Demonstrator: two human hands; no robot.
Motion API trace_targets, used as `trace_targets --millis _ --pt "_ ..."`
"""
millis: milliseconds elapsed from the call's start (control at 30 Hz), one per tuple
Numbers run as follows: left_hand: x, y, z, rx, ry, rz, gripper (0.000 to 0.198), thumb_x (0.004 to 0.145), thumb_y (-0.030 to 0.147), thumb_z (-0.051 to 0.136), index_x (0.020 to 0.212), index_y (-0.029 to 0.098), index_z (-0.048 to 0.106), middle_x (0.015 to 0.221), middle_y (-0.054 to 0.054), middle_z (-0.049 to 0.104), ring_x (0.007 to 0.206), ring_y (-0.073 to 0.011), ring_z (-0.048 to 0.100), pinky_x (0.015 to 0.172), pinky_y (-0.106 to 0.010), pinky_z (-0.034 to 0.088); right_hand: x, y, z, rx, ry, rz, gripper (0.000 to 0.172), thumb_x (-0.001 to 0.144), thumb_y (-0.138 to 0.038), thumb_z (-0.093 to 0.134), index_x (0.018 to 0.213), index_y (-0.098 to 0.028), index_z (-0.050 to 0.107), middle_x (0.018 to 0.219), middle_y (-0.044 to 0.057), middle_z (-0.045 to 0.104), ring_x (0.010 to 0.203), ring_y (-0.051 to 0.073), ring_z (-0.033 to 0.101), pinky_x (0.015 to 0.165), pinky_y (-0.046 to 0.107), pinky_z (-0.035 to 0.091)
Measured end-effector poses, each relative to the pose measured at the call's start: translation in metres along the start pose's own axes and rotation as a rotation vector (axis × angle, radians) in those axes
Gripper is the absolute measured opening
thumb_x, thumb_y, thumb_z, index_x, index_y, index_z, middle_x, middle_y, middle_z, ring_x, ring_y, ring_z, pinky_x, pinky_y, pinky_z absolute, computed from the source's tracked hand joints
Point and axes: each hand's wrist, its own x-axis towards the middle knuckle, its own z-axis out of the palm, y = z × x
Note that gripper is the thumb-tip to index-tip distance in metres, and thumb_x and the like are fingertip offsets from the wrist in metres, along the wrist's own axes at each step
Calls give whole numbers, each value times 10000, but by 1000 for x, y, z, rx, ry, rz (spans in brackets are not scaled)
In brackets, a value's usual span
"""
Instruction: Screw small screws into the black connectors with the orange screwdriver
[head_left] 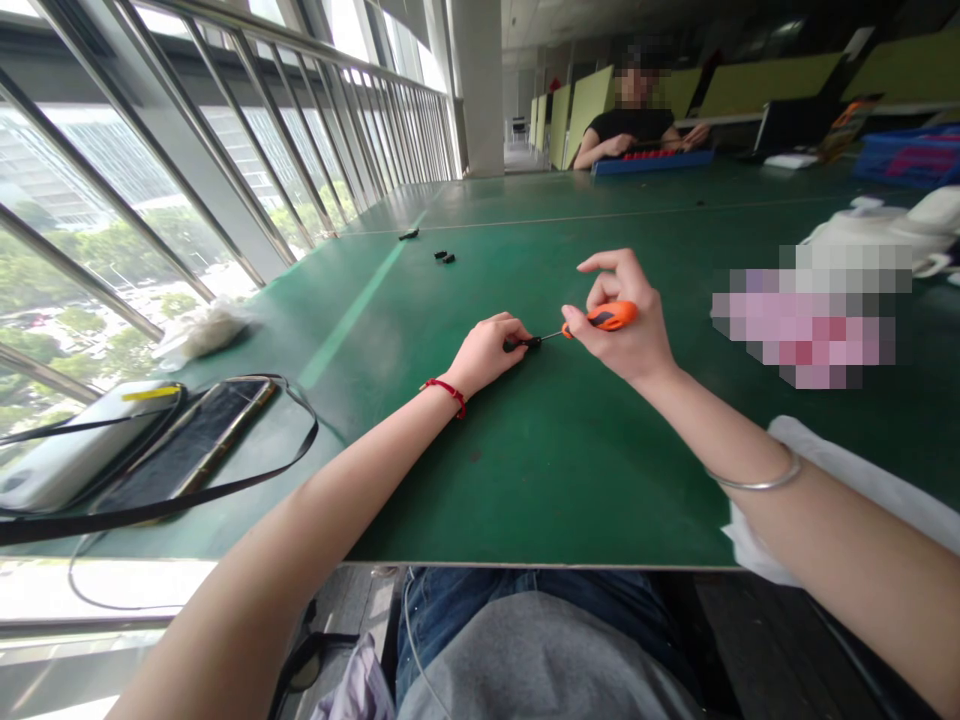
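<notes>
My left hand [491, 350] rests on the green tabletop [525, 480], its fingers closed on a small black part [532, 343] that pokes out past the fingertips. An orange-and-black screwdriver [615, 316] lies almost level in my right hand [634, 325], thumb against the handle, with the index finger lifted and curled above it. Its thin metal shaft points left, and the tip meets the end of the black part. Whether a screw sits there is too small to tell.
Several small black pieces [444, 257] lie farther back. Phones [187, 450] and a black strap are at left beside a plastic bag [202, 330]. A blurred pink item [810, 320] and white tissue [795, 450] lie right. Across the table, a person sits behind a blue tray [652, 163].
</notes>
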Motion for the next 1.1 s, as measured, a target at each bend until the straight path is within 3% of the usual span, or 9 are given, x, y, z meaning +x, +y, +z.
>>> trace_targets --millis 100,167,300,467,533,633,833,1000,1100 --pt "1 -1 1 0 -3 1 143 762 136 565 848 164 676 878 -30 622 769 -131 607 742 -249 509 0 -2 0 -59 -13 -19 119 733 -349 609 685 -245 576 527 -25 538 563 168 522 736 361 438" --pt "0 -2 1 -4 -3 5 141 763 134 566 848 165 675 879 -29 623 773 -131 607 741 -246 508 -1 -3 0 -64 10 -43 66 709 -289 621 752 -246 598 590 -21 579 592 172 540 773 368 437" --pt "0 -3 1 -14 1 19 132 767 132 575 848 154 676 879 -32 625 778 -135 609 735 -249 508 -1 -3 1 1 5 -26 291 669 -257 642 953 -239 579 616 -41 564 532 152 523 706 344 446" --pt "0 -4 1 -29 -4 12 132 779 138 590 869 159 684 889 -29 631 764 -134 615 749 -262 519 -2 -3 3 -87 -40 16 155 738 -355 605 655 -224 596 515 -25 541 528 152 532 690 325 438" --pt "0 -5 2 -28 -4 4 130 778 137 597 868 160 687 898 -31 633 767 -136 617 754 -267 522 -2 -3 3 -88 11 1 102 724 -317 607 761 -223 623 601 -15 596 577 160 555 723 329 444" --pt "1 -5 2 -30 0 -1 129 777 133 601 866 158 692 901 -33 636 770 -139 618 761 -271 525 -2 -2 4 -60 62 -8 296 674 -279 630 963 -222 592 688 -17 616 581 162 555 702 334 451" --pt "0 -5 2 -33 -2 0 133 779 140 600 872 162 692 910 -32 638 778 -137 621 771 -271 529 -3 -2 4 -59 11 -7 88 732 -322 606 730 -234 598 548 -33 557 550 156 554 692 327 450" --pt "0 -4 2 -41 -4 -13 140 771 128 598 869 164 691 899 -28 636 772 -132 623 764 -262 532 -5 -2 5 -87 84 -80 349 701 -291 628 1038 -233 561 707 -19 614 575 158 545 735 361 455" --pt "1 -4 2 -36 5 -4 142 772 132 599 875 161 692 901 -30 638 769 -132 622 764 -263 531 -5 -2 6 -115 59 -55 208 704 -348 636 880 -244 597 565 -41 553 566 165 543 729 363 452"
